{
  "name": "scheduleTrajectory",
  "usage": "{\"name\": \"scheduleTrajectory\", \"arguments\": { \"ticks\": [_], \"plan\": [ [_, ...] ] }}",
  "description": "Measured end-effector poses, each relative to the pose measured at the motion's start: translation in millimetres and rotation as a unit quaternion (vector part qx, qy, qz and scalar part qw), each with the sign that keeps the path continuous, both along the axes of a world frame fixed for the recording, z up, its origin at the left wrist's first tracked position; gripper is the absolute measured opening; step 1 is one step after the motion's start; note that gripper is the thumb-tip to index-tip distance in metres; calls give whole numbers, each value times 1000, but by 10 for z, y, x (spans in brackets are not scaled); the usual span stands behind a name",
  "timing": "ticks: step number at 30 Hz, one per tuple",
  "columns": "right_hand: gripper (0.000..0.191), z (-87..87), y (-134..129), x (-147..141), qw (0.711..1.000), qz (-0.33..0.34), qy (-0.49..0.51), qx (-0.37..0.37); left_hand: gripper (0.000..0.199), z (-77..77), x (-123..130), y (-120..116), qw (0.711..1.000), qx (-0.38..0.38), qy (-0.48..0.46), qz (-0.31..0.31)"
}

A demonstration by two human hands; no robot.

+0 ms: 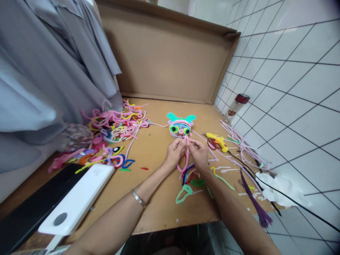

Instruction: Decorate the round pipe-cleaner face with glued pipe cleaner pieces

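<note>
My left hand (175, 152) and my right hand (197, 151) meet fingertip to fingertip at the middle of the table. Between them they pinch a pink pipe cleaner (187, 157), whose loose length hangs down below the fingers. Just beyond the fingertips sits a round, colourful pipe-cleaner animal head (180, 127) with turquoise ears, yellow-green ringed eyes and a pink nose. Whether the pinched strand is joined to the head, I cannot tell. Below my hands lie bent pipe cleaners in red, blue and purple, and a mint green loop (183, 194).
A tangled pile of pipe cleaners (117, 124) lies left, near a white power bank (79, 198). On the right are a yellow glue gun (216, 140) with its black cord, red-handled scissors (212, 144), a purple tassel (256, 203), white tissue (278, 187) and a red-lidded jar (237, 106).
</note>
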State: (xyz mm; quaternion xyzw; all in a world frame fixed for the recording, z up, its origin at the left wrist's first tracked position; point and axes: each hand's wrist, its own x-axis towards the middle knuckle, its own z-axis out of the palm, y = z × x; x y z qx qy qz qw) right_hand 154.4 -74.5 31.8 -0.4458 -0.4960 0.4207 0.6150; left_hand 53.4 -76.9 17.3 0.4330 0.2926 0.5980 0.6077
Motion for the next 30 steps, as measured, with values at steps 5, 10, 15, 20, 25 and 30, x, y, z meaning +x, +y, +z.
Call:
{"name": "scheduleTrajectory", "arguments": {
  "ticks": [5,10,15,20,25,30],
  "plan": [
    [22,8,-8,1,1000,-1,-3,1,45,-9,2,11,1000,-2,9,4],
    [23,6,-7,3,1000,-4,-13,5,47,3,5,11,1000,-15,2,1],
    [25,2,-5,15,1000,11,-19,2,47,34,-1,-6,1000,-21,-3,-1],
    [23,26,-15,11,1000,16,-17,3,47,31,0,0,999,-30,-14,-8],
    [24,29,-24,-4,1000,18,-16,-3,48,22,14,-4,999,-37,-24,-4],
    [22,23,-36,-14,999,14,-29,6,47,35,28,-11,998,-44,-34,4]
  ]
}}
